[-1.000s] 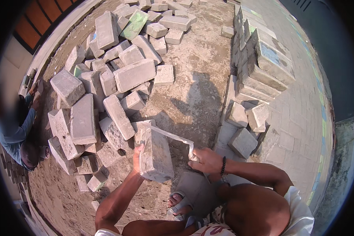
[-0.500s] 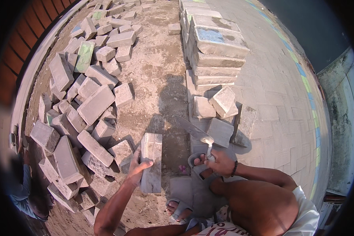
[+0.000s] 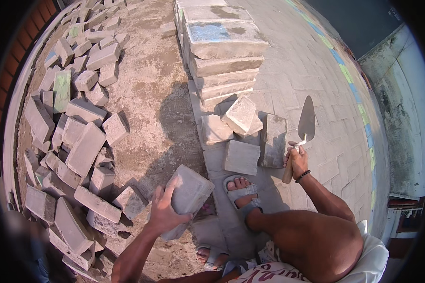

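A grey concrete paving block (image 3: 190, 193) is gripped in my left hand (image 3: 167, 210), fingers over its left side and thumb across the near face. It is tilted, just left of my sandalled feet. My right hand (image 3: 297, 160) is wrapped round the wooden handle of a trowel (image 3: 307, 118), whose pointed blade stands upward over the paving and bears nothing I can see. Left of that hand lie several loose blocks, among them a square-faced one (image 3: 242, 157) and a longer one (image 3: 273, 141) close to my knuckles.
A tall stack of paving blocks (image 3: 226, 47), the top one marked blue, rises ahead along the paving's edge. A heap of loose blocks (image 3: 87, 148) covers the left side. Bare dirt (image 3: 144, 94) runs between. A blurred person (image 3: 26, 240) is at the lower left.
My left hand has turned the block from upright to tilted, its broad face now showing. My right hand has swung the trowel rightward, away from my foot, blade now upward. The view has shifted right.
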A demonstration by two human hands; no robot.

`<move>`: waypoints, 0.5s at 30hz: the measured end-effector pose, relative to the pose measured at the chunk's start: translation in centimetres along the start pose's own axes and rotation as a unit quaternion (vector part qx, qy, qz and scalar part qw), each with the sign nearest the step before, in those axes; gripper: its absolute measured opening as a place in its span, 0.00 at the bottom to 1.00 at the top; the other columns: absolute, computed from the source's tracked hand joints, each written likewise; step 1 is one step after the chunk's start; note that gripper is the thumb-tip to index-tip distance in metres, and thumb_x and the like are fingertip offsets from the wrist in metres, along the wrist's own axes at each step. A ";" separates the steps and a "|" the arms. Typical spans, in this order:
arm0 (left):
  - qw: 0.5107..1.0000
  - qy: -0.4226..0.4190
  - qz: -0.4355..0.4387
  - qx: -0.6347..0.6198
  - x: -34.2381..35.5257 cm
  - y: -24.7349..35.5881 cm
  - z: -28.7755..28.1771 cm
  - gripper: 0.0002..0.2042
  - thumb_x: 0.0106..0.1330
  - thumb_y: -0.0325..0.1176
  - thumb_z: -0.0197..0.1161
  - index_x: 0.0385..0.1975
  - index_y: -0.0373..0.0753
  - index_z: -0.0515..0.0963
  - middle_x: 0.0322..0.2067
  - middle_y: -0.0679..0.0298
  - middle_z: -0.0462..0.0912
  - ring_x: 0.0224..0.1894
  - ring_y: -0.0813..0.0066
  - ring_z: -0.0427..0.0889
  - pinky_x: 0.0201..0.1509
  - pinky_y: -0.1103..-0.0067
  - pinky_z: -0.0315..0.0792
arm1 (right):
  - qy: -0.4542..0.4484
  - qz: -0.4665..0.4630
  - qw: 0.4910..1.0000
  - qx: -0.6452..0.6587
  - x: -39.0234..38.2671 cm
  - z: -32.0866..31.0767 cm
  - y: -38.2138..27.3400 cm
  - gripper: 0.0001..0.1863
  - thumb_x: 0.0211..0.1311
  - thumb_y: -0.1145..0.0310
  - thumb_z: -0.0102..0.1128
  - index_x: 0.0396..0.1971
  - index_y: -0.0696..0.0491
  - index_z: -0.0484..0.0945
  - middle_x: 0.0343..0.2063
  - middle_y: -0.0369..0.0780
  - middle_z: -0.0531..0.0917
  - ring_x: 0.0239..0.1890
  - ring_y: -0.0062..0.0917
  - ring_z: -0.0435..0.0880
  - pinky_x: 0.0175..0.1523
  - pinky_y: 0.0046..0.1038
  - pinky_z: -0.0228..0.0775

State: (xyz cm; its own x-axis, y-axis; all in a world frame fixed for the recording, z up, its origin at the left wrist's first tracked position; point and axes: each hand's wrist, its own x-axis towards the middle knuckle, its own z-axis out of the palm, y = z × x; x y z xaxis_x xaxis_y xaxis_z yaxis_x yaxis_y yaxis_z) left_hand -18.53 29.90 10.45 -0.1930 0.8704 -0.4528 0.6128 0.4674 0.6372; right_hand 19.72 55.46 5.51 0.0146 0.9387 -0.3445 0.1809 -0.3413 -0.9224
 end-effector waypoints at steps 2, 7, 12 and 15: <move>0.999 -0.017 0.030 -0.015 0.8 0.7 -0.1 0.56 0.37 0.42 0.78 0.72 0.47 0.53 0.53 0.44 0.64 0.59 0.43 0.64 0.67 0.59 0.59 | 0.027 0.017 0.999 0.006 0.4 -1.4 0.8 0.21 0.62 0.66 0.56 0.53 0.58 0.70 0.20 0.38 0.74 0.18 0.24 0.76 0.22 0.29 0.73; 0.995 -0.031 0.078 0.049 2.6 4.2 -0.8 0.54 0.38 0.44 0.76 0.71 0.46 0.55 0.51 0.46 0.63 0.56 0.44 0.64 0.64 0.59 0.60 | 0.059 0.085 0.994 0.036 0.0 -2.9 2.7 0.20 0.63 0.67 0.55 0.53 0.60 0.69 0.21 0.38 0.74 0.18 0.24 0.76 0.21 0.30 0.72; 0.964 0.003 0.228 0.138 5.4 6.4 -0.6 0.52 0.38 0.44 0.74 0.70 0.44 0.59 0.48 0.47 0.64 0.52 0.46 0.65 0.59 0.59 0.62 | 0.029 0.084 0.995 0.042 -0.1 -2.6 2.8 0.20 0.63 0.68 0.55 0.53 0.60 0.69 0.23 0.38 0.74 0.19 0.24 0.75 0.22 0.29 0.72; 0.947 0.018 0.275 0.164 6.9 8.5 -0.7 0.49 0.38 0.44 0.73 0.68 0.44 0.62 0.47 0.46 0.64 0.50 0.46 0.66 0.57 0.59 0.63 | 0.002 0.061 0.997 0.046 0.2 -1.8 1.7 0.20 0.63 0.69 0.55 0.53 0.60 0.69 0.24 0.37 0.74 0.19 0.23 0.75 0.24 0.28 0.73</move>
State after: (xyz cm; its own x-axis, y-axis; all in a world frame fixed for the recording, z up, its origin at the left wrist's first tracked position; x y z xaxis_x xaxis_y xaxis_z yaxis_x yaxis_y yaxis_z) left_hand -15.19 39.98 13.16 0.2023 0.9758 -0.0829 0.8323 -0.1267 0.5397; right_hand 21.78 55.13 4.15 0.0349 0.8898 -0.4550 0.0865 -0.4562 -0.8856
